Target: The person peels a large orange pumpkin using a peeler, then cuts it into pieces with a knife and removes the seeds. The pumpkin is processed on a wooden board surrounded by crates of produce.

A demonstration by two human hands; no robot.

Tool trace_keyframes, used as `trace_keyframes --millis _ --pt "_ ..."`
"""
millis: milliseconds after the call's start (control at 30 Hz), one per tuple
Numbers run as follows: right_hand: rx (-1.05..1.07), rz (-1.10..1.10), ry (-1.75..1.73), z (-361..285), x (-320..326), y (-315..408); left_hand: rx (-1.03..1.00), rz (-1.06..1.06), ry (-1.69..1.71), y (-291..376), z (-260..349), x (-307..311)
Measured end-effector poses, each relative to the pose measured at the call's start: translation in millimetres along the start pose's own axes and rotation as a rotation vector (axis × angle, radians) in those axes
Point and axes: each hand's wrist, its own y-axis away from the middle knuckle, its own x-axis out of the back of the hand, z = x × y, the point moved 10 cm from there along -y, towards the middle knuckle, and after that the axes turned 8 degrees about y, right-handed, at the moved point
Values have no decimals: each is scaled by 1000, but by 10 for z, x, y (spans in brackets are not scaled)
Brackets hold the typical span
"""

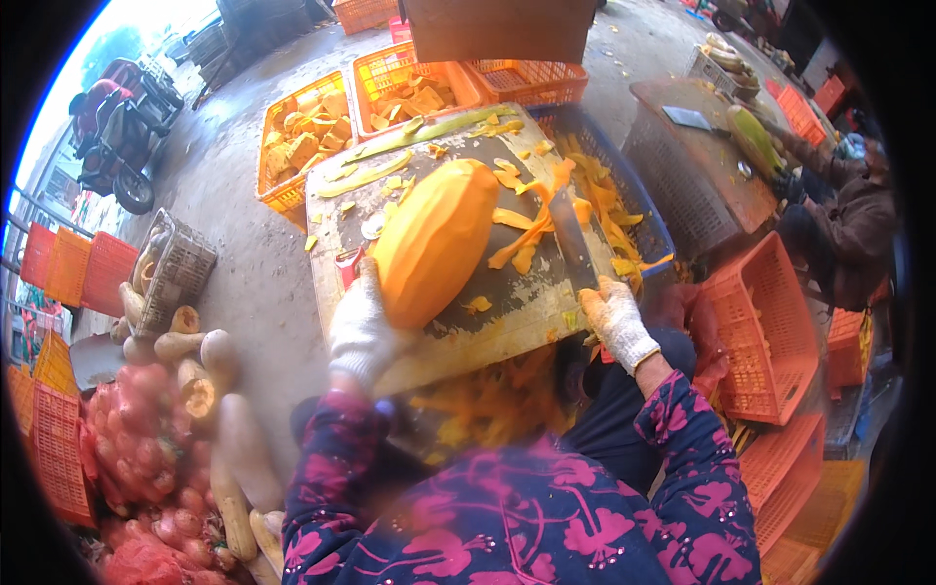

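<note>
A large peeled orange squash [439, 241] lies slantwise on a worn work board [475, 358]. My left hand [362, 322], in a white knit glove, holds its near left end. Beside that thumb rests a red-handled peeler [349, 263]. In my right hand [618, 322], gloved and stained orange, is the handle of a broad knife [569, 234]. Its blade points away from me along the right of the board, apart from the squash. Orange peel strips [534, 230] lie between squash and blade, some against the blade. Green peel strips [439, 135] cross the far side.
Behind the board, orange crates [269, 146] hold cut chunks. A blue crate [662, 234] of peelings adjoins its right side. Net bags of onions [139, 431] and whole squashes [234, 453] lie on my left. At right, a person [848, 212] works beside another table [702, 139].
</note>
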Motion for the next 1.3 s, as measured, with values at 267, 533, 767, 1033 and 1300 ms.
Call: trace_keyframes --millis 267,533,767,1033,1300 --pt "637 92 -14 -1836 342 572 -211 -75 -58 -270 174 -233" --pt "1180 99 -615 -3390 1149 1046 -75 -53 -6 -244 250 -80" --pt "457 -14 531 -2057 -555 441 -179 13 19 -233 221 -113" --pt "250 -251 660 -684 -1286 -156 -267 54 1 -232 226 -148" --pt "273 -434 616 -907 -1524 -376 -448 252 -93 -128 282 -184"
